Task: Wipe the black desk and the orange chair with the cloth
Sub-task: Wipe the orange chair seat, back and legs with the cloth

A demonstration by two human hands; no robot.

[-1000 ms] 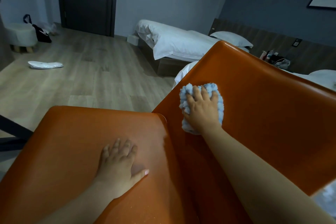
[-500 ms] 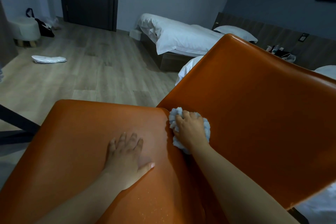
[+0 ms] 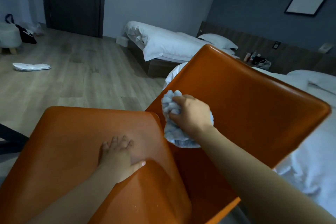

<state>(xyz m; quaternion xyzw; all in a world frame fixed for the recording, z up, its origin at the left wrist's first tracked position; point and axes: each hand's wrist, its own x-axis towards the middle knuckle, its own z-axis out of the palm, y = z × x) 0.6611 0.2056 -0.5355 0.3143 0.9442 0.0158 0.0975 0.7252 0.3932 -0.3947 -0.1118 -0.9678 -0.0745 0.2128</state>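
Head view: the right hand squeezed the cloth against the back of the orange chair. The left hand lay open on the seat. The chair looked partly wiped; the black desk was not seen.

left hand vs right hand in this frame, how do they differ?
Pose: the left hand lies flat with fingers spread and holds nothing; the right hand curls its fingers round the pale blue cloth.
Place: the left hand rests on the seat; the right hand holds the cloth against the backrest.
Shared: both are bare and both are on the orange chair.
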